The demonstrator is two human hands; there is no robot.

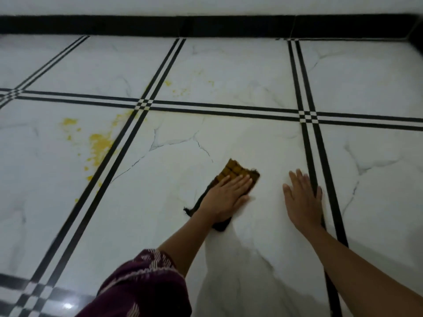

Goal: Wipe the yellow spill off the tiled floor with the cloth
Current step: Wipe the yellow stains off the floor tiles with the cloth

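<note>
Maroon sleeve (146,287), left hand (225,197) on cloth (238,171) — yellow spill (100,143) on tiled floor (229,138)

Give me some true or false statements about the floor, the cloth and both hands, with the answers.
1. The left hand presses flat on the cloth. True.
2. The cloth covers the big yellow spill. False: the spill lies on the next tile to the left, across the black stripes, apart from the cloth.
3. The right hand lies flat on the floor and holds nothing. True.
4. The floor is free of yellow. False: the big spill remains, and fainter specks show on a farther tile.
</note>
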